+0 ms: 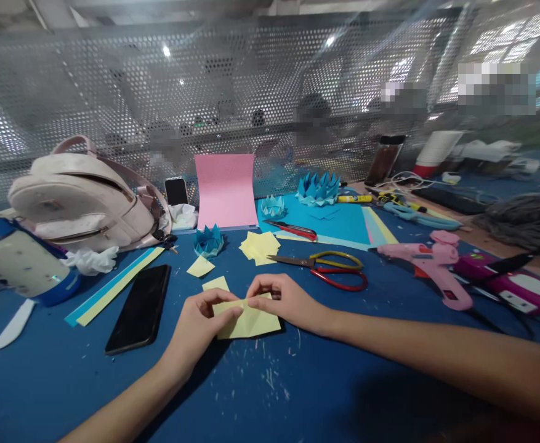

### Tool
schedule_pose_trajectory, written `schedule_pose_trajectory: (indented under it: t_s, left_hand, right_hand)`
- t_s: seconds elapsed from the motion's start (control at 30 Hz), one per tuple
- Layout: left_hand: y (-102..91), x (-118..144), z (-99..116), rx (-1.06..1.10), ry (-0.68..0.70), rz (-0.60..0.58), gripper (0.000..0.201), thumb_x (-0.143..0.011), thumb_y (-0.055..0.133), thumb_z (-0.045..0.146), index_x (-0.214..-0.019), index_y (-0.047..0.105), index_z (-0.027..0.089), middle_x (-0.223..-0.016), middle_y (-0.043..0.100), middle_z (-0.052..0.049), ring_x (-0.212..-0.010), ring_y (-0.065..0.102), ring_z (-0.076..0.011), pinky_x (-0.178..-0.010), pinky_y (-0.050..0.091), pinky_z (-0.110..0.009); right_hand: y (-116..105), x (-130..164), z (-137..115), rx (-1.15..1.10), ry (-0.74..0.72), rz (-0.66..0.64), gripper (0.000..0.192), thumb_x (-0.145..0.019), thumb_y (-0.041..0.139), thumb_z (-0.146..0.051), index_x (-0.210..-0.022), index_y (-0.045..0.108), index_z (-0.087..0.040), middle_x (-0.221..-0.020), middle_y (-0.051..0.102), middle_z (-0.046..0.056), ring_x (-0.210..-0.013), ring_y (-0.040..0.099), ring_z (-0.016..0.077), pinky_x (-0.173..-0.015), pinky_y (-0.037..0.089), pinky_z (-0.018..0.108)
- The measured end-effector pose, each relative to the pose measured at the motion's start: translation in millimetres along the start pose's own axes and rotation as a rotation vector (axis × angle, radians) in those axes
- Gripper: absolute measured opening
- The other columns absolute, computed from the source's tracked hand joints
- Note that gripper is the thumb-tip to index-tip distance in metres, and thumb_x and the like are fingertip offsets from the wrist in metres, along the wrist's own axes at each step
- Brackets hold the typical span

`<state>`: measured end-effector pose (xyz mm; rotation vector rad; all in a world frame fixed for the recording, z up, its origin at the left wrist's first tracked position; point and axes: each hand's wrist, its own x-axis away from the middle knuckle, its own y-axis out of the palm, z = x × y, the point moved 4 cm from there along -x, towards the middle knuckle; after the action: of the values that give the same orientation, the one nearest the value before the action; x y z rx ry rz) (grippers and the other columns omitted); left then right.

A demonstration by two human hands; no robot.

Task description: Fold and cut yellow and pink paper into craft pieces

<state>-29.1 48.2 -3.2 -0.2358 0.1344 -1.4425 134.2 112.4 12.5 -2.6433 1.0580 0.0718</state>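
Between my two hands is a creased sheet of pale yellow paper (pixel 251 324), close above the blue table. My left hand (pixel 207 315) pinches its upper edge near the middle, thumb in front. Right beside it, my right hand (pixel 279 299) pinches the same edge with thumb and forefinger. Behind them lie a small yellow paper piece (pixel 216 283), another yellow square (pixel 201 266) and a loose pile of yellow squares (pixel 259 247). Scissors (pixel 316 261) with yellow and red handles rest just beyond my right hand. A small blue folded-paper crown (pixel 208 240) stands behind the squares.
At left are a black phone (pixel 138 309), paper strips (pixel 115 287), a tumbler (pixel 20 258) and a backpack (pixel 82 200). A pink glue gun (pixel 436 267) and a magenta power strip (pixel 512 283) lie right. Behind stand pink paper (pixel 226 191) and larger blue paper folds (pixel 318 189).
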Motion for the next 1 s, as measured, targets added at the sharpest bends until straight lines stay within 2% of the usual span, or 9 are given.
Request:
schedule_pose_trajectory:
  t_s: [0.2, 0.53, 0.67, 0.8, 0.9, 1.0]
  left_hand:
    - [2.9, 1.0, 2.7, 0.017, 0.003, -0.040, 0.027, -0.070, 0.076, 0.042, -0.074, 0.071, 0.015, -0.070, 0.062, -0.003, -0.061, 0.048, -0.0127, -0.054, 0.033, -0.021]
    - [3.2, 2.0, 4.1, 0.065, 0.004, -0.043, 0.022, -0.068, 0.077, 0.037, -0.068, 0.071, 0.016, -0.067, 0.066, -0.004, -0.060, 0.051, -0.0135, -0.054, 0.036, -0.021]
    - [2.4, 1.7, 3.7, 0.070, -0.014, -0.043, 0.023, -0.068, 0.078, 0.038, -0.071, 0.071, 0.016, -0.067, 0.064, -0.002, -0.061, 0.052, -0.0137, -0.055, 0.037, -0.021]
    - [2.6, 0.6, 0.1, 0.115, -0.068, -0.072, 0.030, -0.064, 0.081, 0.040, -0.077, 0.071, 0.014, -0.068, 0.063, -0.002, -0.061, 0.052, -0.0138, -0.055, 0.038, -0.021]
    - [0.5, -0.5, -1.3, 0.108, -0.064, -0.035, 0.033, -0.063, 0.082, 0.043, -0.071, 0.069, 0.013, -0.060, 0.057, 0.000, -0.055, 0.045, -0.0109, -0.051, 0.033, -0.020]
    - [-1.4, -0.7, -1.9, 0.104, -0.053, 0.016, 0.037, -0.060, 0.084, 0.046, -0.062, 0.065, 0.014, -0.055, 0.051, 0.002, -0.052, 0.040, -0.0090, -0.048, 0.028, -0.019]
  right_hand:
    - [0.5, -1.3, 2.7, 0.001, -0.023, -0.026, 0.019, -0.082, 0.069, -0.034, -0.078, 0.066, -0.015, -0.073, 0.061, -0.001, -0.059, 0.046, 0.0083, -0.052, 0.031, 0.021]
    - [0.4, -2.4, 4.1, -0.113, 0.011, -0.025, 0.035, -0.071, 0.077, -0.048, -0.072, 0.065, -0.015, -0.071, 0.061, 0.001, -0.066, 0.051, 0.0118, -0.058, 0.036, 0.023]
    - [0.0, -1.6, 1.6, -0.085, 0.013, -0.011, 0.034, -0.073, 0.075, -0.048, -0.073, 0.064, -0.016, -0.072, 0.060, 0.000, -0.064, 0.049, 0.0116, -0.057, 0.035, 0.023]
    - [-3.0, -0.3, 1.4, -0.046, 0.026, 0.056, 0.031, -0.078, 0.071, -0.047, -0.079, 0.064, -0.017, -0.074, 0.059, 0.000, -0.061, 0.045, 0.0104, -0.055, 0.033, 0.023]
    - [-3.2, -0.2, 6.8, -0.076, 0.060, 0.059, 0.033, -0.073, 0.076, -0.046, -0.082, 0.062, -0.017, -0.069, 0.054, -0.003, -0.057, 0.041, 0.0095, -0.053, 0.031, 0.023]
    - [-4.0, -1.0, 13.7, -0.074, 0.089, 0.079, 0.038, -0.067, 0.080, -0.048, -0.075, 0.060, -0.017, -0.062, 0.049, -0.004, -0.056, 0.040, 0.0098, -0.052, 0.030, 0.023]
